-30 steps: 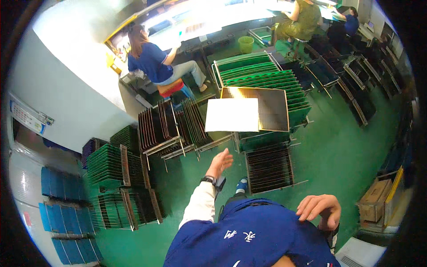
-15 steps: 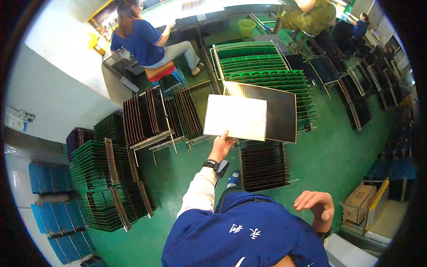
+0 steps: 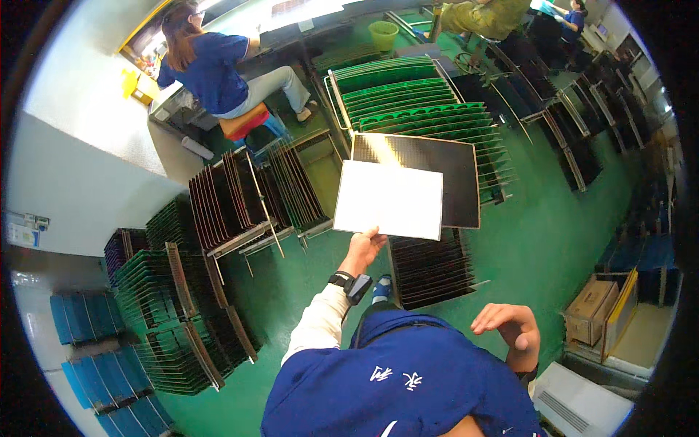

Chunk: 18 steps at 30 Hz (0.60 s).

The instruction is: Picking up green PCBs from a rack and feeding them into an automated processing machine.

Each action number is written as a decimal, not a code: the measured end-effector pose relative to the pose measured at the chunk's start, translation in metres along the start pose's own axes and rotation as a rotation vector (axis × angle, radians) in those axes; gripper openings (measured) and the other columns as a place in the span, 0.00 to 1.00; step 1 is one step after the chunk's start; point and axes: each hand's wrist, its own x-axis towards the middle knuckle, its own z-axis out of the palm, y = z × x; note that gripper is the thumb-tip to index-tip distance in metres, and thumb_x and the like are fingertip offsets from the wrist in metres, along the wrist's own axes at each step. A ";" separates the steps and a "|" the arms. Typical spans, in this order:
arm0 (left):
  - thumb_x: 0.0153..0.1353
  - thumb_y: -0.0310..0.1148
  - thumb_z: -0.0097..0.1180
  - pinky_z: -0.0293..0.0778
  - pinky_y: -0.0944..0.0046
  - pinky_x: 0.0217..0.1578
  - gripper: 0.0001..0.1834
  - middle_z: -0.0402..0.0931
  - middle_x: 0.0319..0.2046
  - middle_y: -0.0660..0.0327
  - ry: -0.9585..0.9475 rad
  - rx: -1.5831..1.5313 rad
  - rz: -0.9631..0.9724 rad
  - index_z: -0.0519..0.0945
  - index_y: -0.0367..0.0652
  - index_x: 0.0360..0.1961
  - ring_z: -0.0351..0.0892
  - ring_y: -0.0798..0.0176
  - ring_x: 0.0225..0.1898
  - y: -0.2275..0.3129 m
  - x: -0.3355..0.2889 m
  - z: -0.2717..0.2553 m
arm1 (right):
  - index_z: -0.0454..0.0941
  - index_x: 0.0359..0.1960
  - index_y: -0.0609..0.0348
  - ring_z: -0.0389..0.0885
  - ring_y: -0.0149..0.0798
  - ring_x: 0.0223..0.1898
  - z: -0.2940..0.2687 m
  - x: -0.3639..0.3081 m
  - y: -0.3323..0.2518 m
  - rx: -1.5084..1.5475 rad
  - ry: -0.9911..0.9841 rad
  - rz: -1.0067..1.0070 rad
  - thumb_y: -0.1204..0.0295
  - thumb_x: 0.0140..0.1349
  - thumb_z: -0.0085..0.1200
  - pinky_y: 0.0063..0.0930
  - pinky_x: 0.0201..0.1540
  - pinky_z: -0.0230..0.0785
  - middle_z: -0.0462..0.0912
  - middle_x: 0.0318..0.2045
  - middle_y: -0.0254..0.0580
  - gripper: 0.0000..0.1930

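My left hand (image 3: 362, 251) grips a thin white rectangular sheet (image 3: 388, 197) by its near edge, with the thumb on top and the fingers mostly hidden beneath. A larger dark panel (image 3: 455, 175), finely gridded and thinly framed, shows behind the sheet; light glares off its upper left part. The sheet covers the panel's near left portion, and I cannot tell whether they touch. To the right, in front of my body, my right hand (image 3: 507, 331) is empty, its fingers loosely bent and the thumb apart.
Beyond the panel stands a rack of green boards (image 3: 408, 91). A rack of dark boards (image 3: 431, 269) sits below it; more racks (image 3: 229, 197) line the left. A seated co-worker (image 3: 211, 69) is at the far-left bench. A cardboard box (image 3: 591, 312) lies at right.
The white sheet has shifted slightly right and nearer against the dark panel, overlapping more of it. My left hand keeps its grip, and my right hand stays empty. The whole view has turned slightly.
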 end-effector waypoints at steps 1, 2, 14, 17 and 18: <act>0.60 0.29 0.54 0.74 0.60 0.33 0.07 0.78 0.32 0.59 0.011 -0.014 -0.007 0.75 0.39 0.39 0.78 0.61 0.29 -0.002 0.000 0.001 | 0.77 0.40 0.69 0.78 0.50 0.42 0.001 0.000 0.001 0.000 -0.002 0.007 0.46 0.53 0.57 0.43 0.46 0.70 0.80 0.37 0.56 0.31; 0.60 0.29 0.54 0.75 0.60 0.33 0.07 0.77 0.31 0.58 0.006 -0.003 -0.002 0.75 0.39 0.39 0.78 0.61 0.29 -0.004 -0.001 0.001 | 0.77 0.40 0.69 0.78 0.50 0.42 0.002 -0.001 0.002 0.000 0.004 0.012 0.46 0.53 0.57 0.43 0.46 0.70 0.80 0.37 0.56 0.31; 0.61 0.30 0.53 0.75 0.60 0.32 0.06 0.78 0.30 0.60 -0.007 0.126 0.020 0.76 0.40 0.38 0.79 0.62 0.29 0.006 0.014 0.005 | 0.77 0.41 0.72 0.78 0.53 0.45 0.007 -0.018 0.010 0.053 0.062 0.020 0.53 0.50 0.59 0.45 0.50 0.68 0.80 0.39 0.59 0.29; 0.60 0.30 0.55 0.75 0.60 0.30 0.06 0.77 0.28 0.60 0.016 0.167 0.030 0.76 0.41 0.36 0.78 0.62 0.28 0.009 0.018 0.007 | 0.77 0.40 0.72 0.78 0.52 0.45 0.008 -0.020 0.010 0.053 0.078 0.017 0.53 0.50 0.60 0.44 0.50 0.69 0.80 0.39 0.58 0.29; 0.60 0.30 0.55 0.75 0.60 0.30 0.06 0.77 0.27 0.61 0.024 0.174 0.039 0.76 0.41 0.36 0.78 0.62 0.27 0.009 0.020 0.009 | 0.77 0.40 0.72 0.78 0.52 0.45 0.009 -0.022 0.010 0.053 0.087 0.014 0.53 0.50 0.60 0.44 0.50 0.69 0.80 0.39 0.58 0.29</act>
